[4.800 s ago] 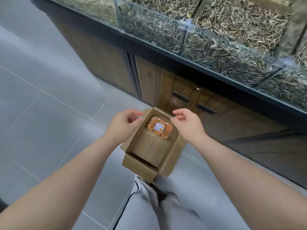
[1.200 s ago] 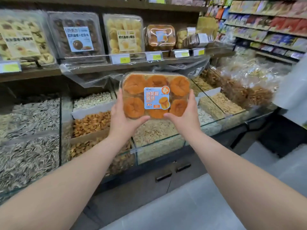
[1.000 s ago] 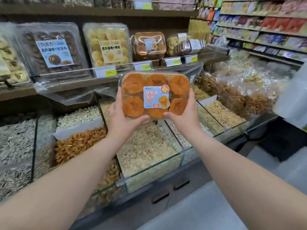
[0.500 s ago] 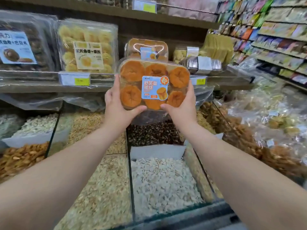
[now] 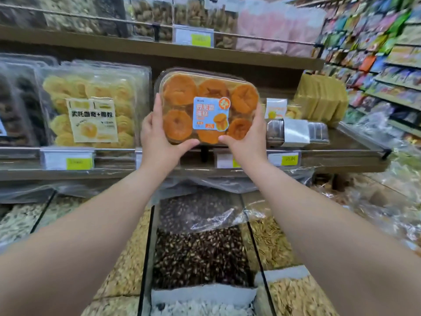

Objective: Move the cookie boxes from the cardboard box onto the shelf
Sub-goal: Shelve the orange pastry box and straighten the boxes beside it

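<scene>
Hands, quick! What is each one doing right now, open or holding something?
Left hand: holding the left end of the cookie box.
Right hand: holding the right end of the same cookie box.

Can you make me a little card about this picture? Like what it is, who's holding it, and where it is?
thing: cookie box, clear, with orange cookies and a blue label
left hand: grips the box's left side, thumb on the front
right hand: grips the box's right side, thumb on the front
where: at the shelf, label facing us; cannot tell if it rests on it yet
next to it: yellow cookie pack, on the left
underneath: seed bins
</scene>
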{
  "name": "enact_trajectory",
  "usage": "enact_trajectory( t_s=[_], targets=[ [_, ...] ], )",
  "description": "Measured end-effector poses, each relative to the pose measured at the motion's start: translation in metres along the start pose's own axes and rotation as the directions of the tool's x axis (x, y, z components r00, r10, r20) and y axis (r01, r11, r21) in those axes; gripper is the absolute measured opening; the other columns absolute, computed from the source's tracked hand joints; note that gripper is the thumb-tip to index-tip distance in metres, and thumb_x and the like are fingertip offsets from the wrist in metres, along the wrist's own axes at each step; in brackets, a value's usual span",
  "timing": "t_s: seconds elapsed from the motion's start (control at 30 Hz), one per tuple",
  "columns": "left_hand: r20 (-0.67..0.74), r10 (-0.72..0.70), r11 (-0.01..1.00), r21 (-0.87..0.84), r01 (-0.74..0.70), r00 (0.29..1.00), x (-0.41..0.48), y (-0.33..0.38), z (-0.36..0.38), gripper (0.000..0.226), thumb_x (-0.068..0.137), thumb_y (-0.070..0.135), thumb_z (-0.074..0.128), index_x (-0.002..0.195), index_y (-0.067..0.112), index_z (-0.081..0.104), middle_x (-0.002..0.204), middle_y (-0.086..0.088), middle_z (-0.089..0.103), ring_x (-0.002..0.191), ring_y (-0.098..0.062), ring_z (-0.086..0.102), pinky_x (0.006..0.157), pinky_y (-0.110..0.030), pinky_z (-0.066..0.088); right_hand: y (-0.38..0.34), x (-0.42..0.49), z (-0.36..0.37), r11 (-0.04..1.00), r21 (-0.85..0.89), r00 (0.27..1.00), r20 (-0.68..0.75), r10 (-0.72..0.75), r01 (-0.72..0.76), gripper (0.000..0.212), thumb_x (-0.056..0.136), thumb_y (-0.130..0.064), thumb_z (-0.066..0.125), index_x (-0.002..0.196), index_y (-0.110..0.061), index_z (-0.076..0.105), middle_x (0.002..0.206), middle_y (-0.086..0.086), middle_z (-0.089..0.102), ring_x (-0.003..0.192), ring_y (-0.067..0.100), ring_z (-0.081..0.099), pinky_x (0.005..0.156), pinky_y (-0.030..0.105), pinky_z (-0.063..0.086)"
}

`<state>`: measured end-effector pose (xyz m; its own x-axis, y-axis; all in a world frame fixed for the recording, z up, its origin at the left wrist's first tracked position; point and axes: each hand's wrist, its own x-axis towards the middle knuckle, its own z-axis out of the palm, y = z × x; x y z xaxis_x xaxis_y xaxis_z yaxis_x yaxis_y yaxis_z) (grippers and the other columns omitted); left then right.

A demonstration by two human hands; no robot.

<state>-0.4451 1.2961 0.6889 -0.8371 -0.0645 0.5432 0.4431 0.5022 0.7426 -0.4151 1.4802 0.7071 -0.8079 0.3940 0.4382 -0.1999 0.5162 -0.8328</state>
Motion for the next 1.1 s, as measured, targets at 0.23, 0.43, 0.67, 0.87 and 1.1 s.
enact_trajectory(
  t_s=[0.23, 0.43, 0.67, 0.87, 1.1],
  targets=[
    [-0.022, 0.005, 0.999, -0.051, -0.006, 1.000, 0.053, -0.033, 0.034, 0.120, 0.052, 0.035, 0.091, 0.146, 0.034, 0.016, 0.147, 0.000, 0.032, 0.136, -0.021, 0.032, 0.113, -0.046, 0.030, 0.023, 0.045, 0.029, 0.999, -0.035, 0.999, 0.019, 0.027, -0.026, 0.114, 0.074, -0.017, 0.082, 0.153, -0.025, 0.001, 0.154, 0.002, 0.018, 0.140, 0.015, 0.025, 0.111, 0.031, 0.026],
    [0.118, -0.071, 0.994, 0.085, 0.062, 0.990, 0.053, -0.048, 0.043, 0.125, 0.056, 0.037, 0.090, 0.149, 0.030, 0.007, 0.146, 0.000, 0.041, 0.128, -0.023, 0.046, 0.102, -0.034, 0.039, 0.045, 0.046, 0.042, 0.970, -0.224, 0.987, 0.108, 0.123, -0.096, 0.116, 0.078, -0.030, 0.078, 0.152, -0.024, -0.011, 0.155, 0.002, 0.015, 0.138, 0.021, 0.033, 0.109, 0.039, 0.033],
    [0.133, -0.139, 0.926, 0.368, 0.081, 0.981, 0.051, -0.047, 0.039, 0.132, 0.062, 0.054, 0.082, 0.152, 0.020, -0.008, 0.143, -0.015, 0.040, 0.125, -0.033, 0.047, 0.097, -0.044, 0.043, 0.039, 0.052, 0.045, 0.897, -0.441, 0.989, 0.122, 0.089, -0.027, 0.114, 0.079, -0.043, 0.075, 0.152, -0.021, -0.010, 0.154, 0.005, 0.022, 0.137, 0.025, 0.034, 0.105, 0.040, 0.039],
    [0.108, -0.183, 0.851, 0.515, 0.102, 0.977, 0.041, -0.029, 0.033, 0.123, 0.070, 0.056, 0.075, 0.152, 0.020, -0.009, 0.148, -0.018, 0.024, 0.133, -0.037, 0.030, 0.108, -0.047, 0.031, 0.032, 0.047, 0.034, 0.858, -0.513, 0.987, 0.145, 0.071, 0.013, 0.104, 0.081, -0.043, 0.072, 0.153, -0.020, -0.001, 0.154, 0.009, 0.023, 0.140, 0.029, 0.026, 0.109, 0.045, 0.033],
    [0.083, 0.197, 0.940, 0.266, -0.212, 0.977, -0.011, 0.006, 0.070, 0.078, 0.084, 0.030, 0.067, 0.149, 0.014, 0.027, 0.146, -0.012, 0.035, 0.134, -0.031, 0.031, 0.110, -0.037, 0.027, 0.062, 0.002, -0.039, 0.807, -0.529, 0.961, 0.068, -0.268, 0.263, 0.065, 0.088, -0.017, 0.063, 0.146, -0.017, 0.035, 0.148, 0.009, 0.033, 0.138, 0.025, 0.028, 0.116, 0.041, 0.026]
  ],
)
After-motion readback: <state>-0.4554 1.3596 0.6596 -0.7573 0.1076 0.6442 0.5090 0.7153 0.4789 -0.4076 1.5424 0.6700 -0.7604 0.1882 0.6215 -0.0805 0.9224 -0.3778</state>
